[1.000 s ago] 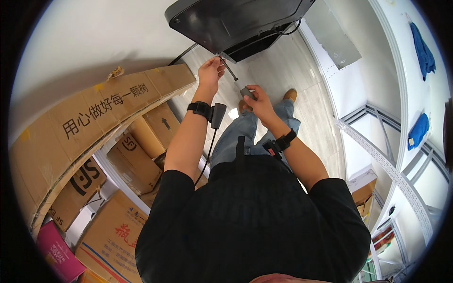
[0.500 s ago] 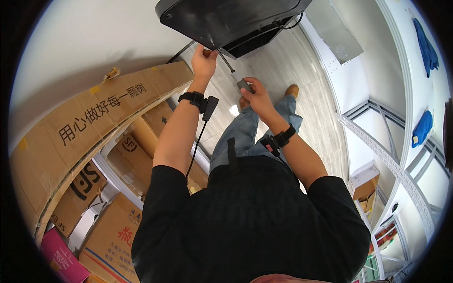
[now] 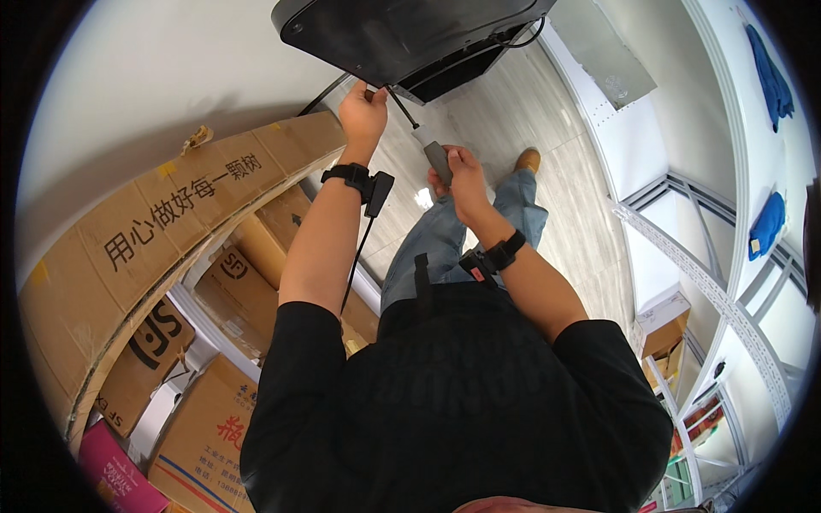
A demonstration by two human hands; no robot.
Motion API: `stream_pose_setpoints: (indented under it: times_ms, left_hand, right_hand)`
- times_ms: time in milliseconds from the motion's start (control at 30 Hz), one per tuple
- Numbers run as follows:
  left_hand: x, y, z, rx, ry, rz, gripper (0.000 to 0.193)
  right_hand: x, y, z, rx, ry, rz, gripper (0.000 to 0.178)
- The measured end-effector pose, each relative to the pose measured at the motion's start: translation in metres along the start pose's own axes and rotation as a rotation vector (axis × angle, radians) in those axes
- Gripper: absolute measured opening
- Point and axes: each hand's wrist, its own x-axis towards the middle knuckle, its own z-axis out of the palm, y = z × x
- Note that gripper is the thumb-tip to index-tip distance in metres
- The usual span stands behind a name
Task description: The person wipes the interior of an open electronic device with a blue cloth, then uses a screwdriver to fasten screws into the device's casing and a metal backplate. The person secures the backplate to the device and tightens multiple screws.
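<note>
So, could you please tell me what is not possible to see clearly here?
Head view: upper part of the glossy black machine, cut off by the top edge.
Head view: tip of the grey-handled tool with dark shaft, too small against the machine's dark edge.
Head view: whether the bare left hand pinches anything, hidden by the hand itself.

The screwdriver-like tool (image 3: 436, 156) has a grey handle (image 3: 438, 162) and a thin dark shaft (image 3: 403, 108). It is held in the right hand (image 3: 464, 179), slanting toward the far left. Its tip reaches the near edge of the black casing (image 3: 410, 41), where contact is not clear. This casing is broad and shiny, at the far side.
</note>
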Motion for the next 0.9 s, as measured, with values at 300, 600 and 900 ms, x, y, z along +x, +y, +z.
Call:
stream_pose_setpoints:
  times_ms: [300, 600, 900]
  left_hand:
    - [-0.002, 0.005, 0.000, -0.056, -0.024, -0.043, 0.022]
    - [-0.003, 0.003, 0.003, -0.125, -0.057, -0.126, 0.024]
    - [-0.004, 0.004, 0.004, -0.113, -0.037, -0.111, 0.026]
  right_hand:
    - [-0.007, -0.005, 0.007, 0.003, 0.052, -0.001, 0.040]
    - [-0.003, 0.000, 0.006, -0.171, 0.087, -0.106, 0.037]
    - [-0.002, 0.000, 0.009, -0.227, 0.081, -0.128, 0.037]
